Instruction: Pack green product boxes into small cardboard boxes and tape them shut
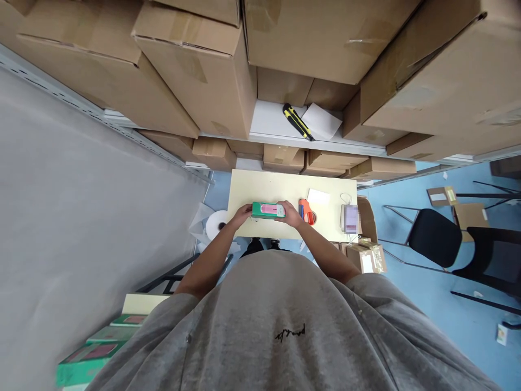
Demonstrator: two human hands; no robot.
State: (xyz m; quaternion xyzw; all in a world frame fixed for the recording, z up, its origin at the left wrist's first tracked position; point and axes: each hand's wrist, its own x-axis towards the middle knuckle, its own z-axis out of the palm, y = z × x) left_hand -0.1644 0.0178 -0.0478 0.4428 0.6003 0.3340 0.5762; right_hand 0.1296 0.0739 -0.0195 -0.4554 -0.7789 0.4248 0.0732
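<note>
Between my two hands, over the cream table (248, 183), is a small green box (255, 210) with a pink and white panel. My left hand (243, 213) grips its left end, and my right hand (290, 213) is closed round its right end. Just right of my right hand lies an orange tape dispenser (307, 210). A white sheet of paper (318, 196) rests behind the dispenser. Farther right on the table is a flat device (350, 218) with a cable, its face blurred.
Shelves of cardboard boxes (191, 60) rise ahead; a yellow-black box cutter (298, 122) lies on one shelf. A white roll (215, 224) stands left of the table. Cartons (362, 258) and a black chair (434, 237) are on the right. Green boxes (91, 353) are stacked at lower left.
</note>
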